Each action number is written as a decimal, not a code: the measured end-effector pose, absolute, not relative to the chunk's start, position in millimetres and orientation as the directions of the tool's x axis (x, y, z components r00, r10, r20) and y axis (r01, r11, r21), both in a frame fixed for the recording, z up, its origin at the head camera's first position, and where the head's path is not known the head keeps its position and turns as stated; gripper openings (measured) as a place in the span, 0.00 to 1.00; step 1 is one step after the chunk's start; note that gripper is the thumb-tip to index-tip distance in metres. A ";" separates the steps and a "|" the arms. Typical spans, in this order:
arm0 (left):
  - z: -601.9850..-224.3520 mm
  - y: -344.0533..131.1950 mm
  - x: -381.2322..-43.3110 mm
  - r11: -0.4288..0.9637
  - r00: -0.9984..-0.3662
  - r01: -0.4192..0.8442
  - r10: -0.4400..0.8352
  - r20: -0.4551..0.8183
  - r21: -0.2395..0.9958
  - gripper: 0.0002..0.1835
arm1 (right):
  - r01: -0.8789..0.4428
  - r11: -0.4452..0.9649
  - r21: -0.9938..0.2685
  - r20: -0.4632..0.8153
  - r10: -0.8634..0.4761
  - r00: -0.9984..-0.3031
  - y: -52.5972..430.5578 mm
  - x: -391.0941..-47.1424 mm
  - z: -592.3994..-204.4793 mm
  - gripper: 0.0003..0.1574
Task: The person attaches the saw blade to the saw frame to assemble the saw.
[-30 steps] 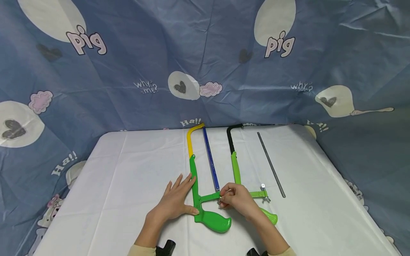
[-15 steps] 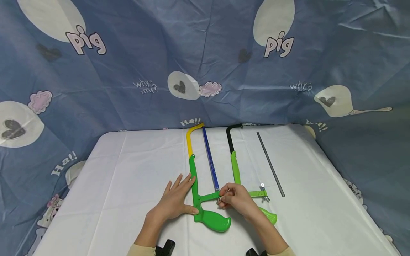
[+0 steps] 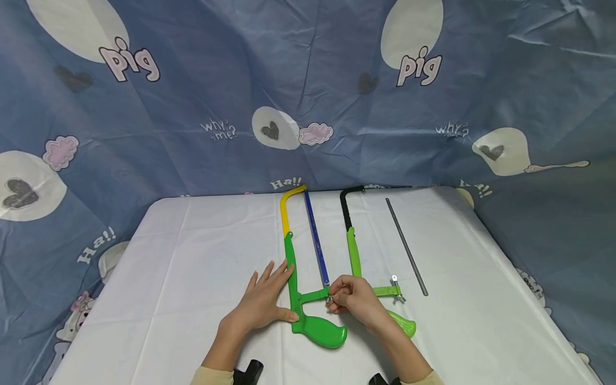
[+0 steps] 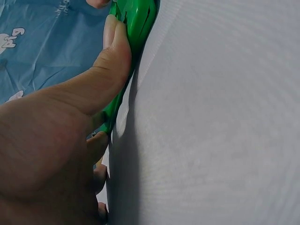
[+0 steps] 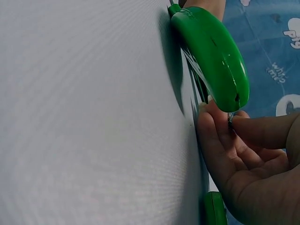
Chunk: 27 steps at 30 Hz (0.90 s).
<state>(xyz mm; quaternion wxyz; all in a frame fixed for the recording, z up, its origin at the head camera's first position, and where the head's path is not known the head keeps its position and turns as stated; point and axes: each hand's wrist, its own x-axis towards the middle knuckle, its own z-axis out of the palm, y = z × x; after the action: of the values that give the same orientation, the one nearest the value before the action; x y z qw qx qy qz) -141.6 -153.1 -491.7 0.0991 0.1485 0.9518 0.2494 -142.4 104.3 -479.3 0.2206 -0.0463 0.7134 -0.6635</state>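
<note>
A hacksaw (image 3: 292, 267) with a green and yellow frame and a blue blade (image 3: 315, 235) lies flat on the white table. My left hand (image 3: 262, 302) rests on its frame, fingers spread and fairly straight; in the left wrist view the thumb (image 4: 112, 51) presses the green side. At the lower end of the blade, my right hand (image 3: 353, 299) pinches a small metal wing nut (image 3: 329, 300) between thumb and fingers. The right wrist view shows the saw's green handle (image 5: 213, 56) above those fingers, which mostly hide the nut (image 5: 230, 120).
Just right, a second hacksaw (image 3: 354, 251), light green and black, lies partly under my right hand and forearm; its own wing nut (image 3: 399, 298) shows. A loose grey blade (image 3: 406, 246) lies farther right. A patterned blue cloth (image 3: 308, 96) hangs behind the white table (image 3: 192, 267).
The right fingers shift very slightly at the wing nut. The left hand and both saws stay in place.
</note>
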 end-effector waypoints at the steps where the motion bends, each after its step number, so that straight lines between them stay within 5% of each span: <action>1: -491.5 -153.1 -141.6 0.832 -0.936 0.233 0.332 -0.115 0.503 0.63 | 0.227 0.117 -0.967 -0.254 -0.357 -0.899 104.2 -142.4 -479.4 0.08; 9: -490.5 -153.4 -140.7 0.830 -0.936 0.227 0.331 -0.122 0.510 0.63 | 0.206 0.159 -0.966 -0.249 -0.332 -0.910 103.1 -142.0 -479.9 0.08; 27: -492.5 -154.5 -142.0 0.828 -0.936 0.232 0.332 -0.113 0.510 0.62 | -0.186 0.612 -0.769 -0.053 -0.351 -0.935 94.0 -135.6 -471.9 0.07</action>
<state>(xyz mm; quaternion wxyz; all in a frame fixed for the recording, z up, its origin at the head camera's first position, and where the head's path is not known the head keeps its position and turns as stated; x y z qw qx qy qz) -142.0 -154.5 -492.5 0.0989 0.1484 0.9509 0.2529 -135.6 94.0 -471.9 0.0993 -0.1504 0.8922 -0.4141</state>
